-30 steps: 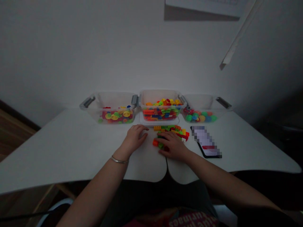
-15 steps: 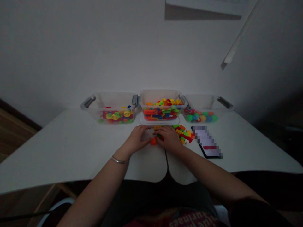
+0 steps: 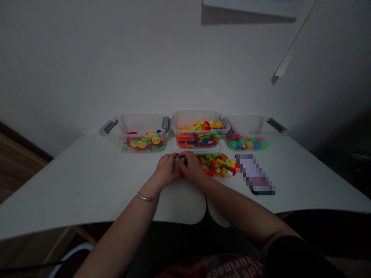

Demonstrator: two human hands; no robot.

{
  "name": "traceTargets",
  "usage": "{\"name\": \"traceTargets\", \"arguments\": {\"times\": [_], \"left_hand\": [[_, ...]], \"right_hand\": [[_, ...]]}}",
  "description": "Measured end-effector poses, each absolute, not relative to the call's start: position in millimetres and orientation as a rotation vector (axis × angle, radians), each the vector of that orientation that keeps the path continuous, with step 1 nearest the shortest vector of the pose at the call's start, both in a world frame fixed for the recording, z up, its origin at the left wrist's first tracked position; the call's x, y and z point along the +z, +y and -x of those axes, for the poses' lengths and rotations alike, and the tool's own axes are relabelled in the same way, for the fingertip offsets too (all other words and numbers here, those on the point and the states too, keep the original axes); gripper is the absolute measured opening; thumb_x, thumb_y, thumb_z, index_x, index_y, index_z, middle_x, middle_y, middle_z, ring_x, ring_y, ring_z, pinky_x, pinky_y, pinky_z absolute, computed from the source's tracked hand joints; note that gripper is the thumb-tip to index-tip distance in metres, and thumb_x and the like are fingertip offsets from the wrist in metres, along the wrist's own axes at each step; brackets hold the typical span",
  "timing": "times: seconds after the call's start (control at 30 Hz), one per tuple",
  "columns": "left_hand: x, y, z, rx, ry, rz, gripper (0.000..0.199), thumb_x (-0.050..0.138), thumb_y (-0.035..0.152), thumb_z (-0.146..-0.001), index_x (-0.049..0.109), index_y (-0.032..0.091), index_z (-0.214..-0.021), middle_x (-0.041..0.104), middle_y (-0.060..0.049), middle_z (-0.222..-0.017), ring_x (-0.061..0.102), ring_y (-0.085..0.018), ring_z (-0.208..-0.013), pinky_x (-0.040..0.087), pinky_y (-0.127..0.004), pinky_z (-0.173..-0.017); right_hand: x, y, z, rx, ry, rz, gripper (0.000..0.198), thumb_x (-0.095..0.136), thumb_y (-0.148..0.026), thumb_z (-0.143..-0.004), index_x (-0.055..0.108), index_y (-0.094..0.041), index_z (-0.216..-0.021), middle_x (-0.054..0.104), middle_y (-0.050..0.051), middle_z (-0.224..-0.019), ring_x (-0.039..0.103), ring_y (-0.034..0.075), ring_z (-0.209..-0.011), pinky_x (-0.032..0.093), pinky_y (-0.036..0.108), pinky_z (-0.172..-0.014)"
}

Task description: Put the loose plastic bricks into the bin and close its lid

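Toy bricks (image 3: pixel 216 166), spread sideways, pointing mixed ways

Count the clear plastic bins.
3, in a row along the far side of the white table: left clear plastic bin; middle clear plastic bin, beyond the loose multicoloured plastic bricks; right clear plastic bin. None seems hidden.

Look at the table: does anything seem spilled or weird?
The loose bricks look a bit spilled: they lie jumbled on the white table beside the right hand, outside the middle bin, which holds similar ones. The phone lies askew and looks oddly pixelated. Nothing looks clearly broken.
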State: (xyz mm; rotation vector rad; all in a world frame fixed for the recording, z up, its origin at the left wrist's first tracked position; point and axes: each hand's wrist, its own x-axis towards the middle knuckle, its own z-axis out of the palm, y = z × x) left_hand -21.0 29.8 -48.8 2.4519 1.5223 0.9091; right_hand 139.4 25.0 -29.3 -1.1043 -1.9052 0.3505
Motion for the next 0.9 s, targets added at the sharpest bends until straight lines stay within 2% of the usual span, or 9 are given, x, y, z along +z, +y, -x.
{"name": "traceTargets", "arguments": {"times": [0.1, 0.2, 0.33, 0.43, 0.53, 0.63, 0.9], "left_hand": [[-46, 30, 22, 0.96, 1.548, -2.406, 0.056, 0.069, 0.025, -0.077, 0.055, 0.014, -0.13, 0.062, -0.015, -0.117, 0.059, -0.03, -0.112, 0.048, -0.048, -0.101], [-41, 27, 22, 1.005, 1.446, -2.41, 0.052, 0.064, 0.022, -0.081, 0.055, 0.015, -0.132, 0.059, -0.015, -0.122, 0.056, -0.029, -0.116, 0.046, -0.049, -0.105], [-33, 23, 19, 1.021, 1.267, -2.472, 0.046, 0.058, 0.025, -0.09, 0.055, 0.02, -0.136, 0.051, -0.015, -0.135, 0.05, -0.03, -0.128, 0.042, -0.052, -0.111], [-26, 19, 15, 0.944, 1.175, -2.546, 0.049, 0.059, 0.029, -0.092, 0.054, 0.023, -0.14, 0.046, -0.016, -0.143, 0.046, -0.033, -0.134, 0.04, -0.055, -0.112], [-22, 15, 10, 0.817, 1.057, -2.652, 0.055, 0.066, 0.032, -0.089, 0.054, 0.027, -0.142, 0.045, -0.015, -0.147, 0.045, -0.036, -0.134, 0.041, -0.057, -0.111], [-22, 12, 5, 0.733, 0.967, -2.726, 0.049, 0.068, 0.03, -0.088, 0.06, 0.03, -0.136, 0.047, -0.014, -0.145, 0.047, -0.036, -0.133, 0.043, -0.058, -0.109], [-29, 15, 4, 0.869, 1.241, -2.628, 0.025, 0.062, 0.023, -0.089, 0.065, 0.018, -0.114, 0.056, -0.016, -0.131, 0.056, -0.03, -0.12, 0.05, -0.052, -0.103]], "right_hand": [[-20, 20, -152, 0.218, -1.944, 1.073, 0.019, 0.05, -0.025, -0.091, 0.065, -0.02, -0.101, 0.071, 0.009, -0.103, 0.061, 0.024, -0.104, 0.046, 0.042, -0.097], [-9, 7, -175, 0.003, -1.959, 1.223, 0.028, 0.051, -0.029, -0.092, 0.066, -0.018, -0.114, 0.069, 0.011, -0.119, 0.056, 0.027, -0.118, 0.038, 0.045, -0.109], [-6, -15, -211, -0.254, -1.884, 1.706, 0.051, 0.059, -0.044, -0.091, 0.059, -0.017, -0.134, 0.051, 0.018, -0.147, 0.039, 0.04, -0.138, 0.027, 0.061, -0.113], [-15, -24, -234, -0.257, -1.817, 1.943, 0.057, 0.057, -0.05, -0.091, 0.057, -0.016, -0.136, 0.045, 0.019, -0.153, 0.036, 0.042, -0.141, 0.027, 0.063, -0.113], [-25, -24, -247, -0.124, -1.724, 2.095, 0.06, 0.053, -0.053, -0.093, 0.054, -0.014, -0.139, 0.045, 0.021, -0.152, 0.041, 0.04, -0.139, 0.035, 0.057, -0.11], [-30, -21, -249, -0.016, -1.724, 2.105, 0.063, 0.056, -0.055, -0.09, 0.053, -0.016, -0.139, 0.049, 0.019, -0.149, 0.045, 0.037, -0.136, 0.04, 0.052, -0.106], [-36, -16, -234, 0.085, -1.65, 1.881, 0.052, 0.061, -0.05, -0.088, 0.059, -0.02, -0.13, 0.06, 0.014, -0.137, 0.052, 0.037, -0.125, 0.043, 0.056, -0.099]]}}
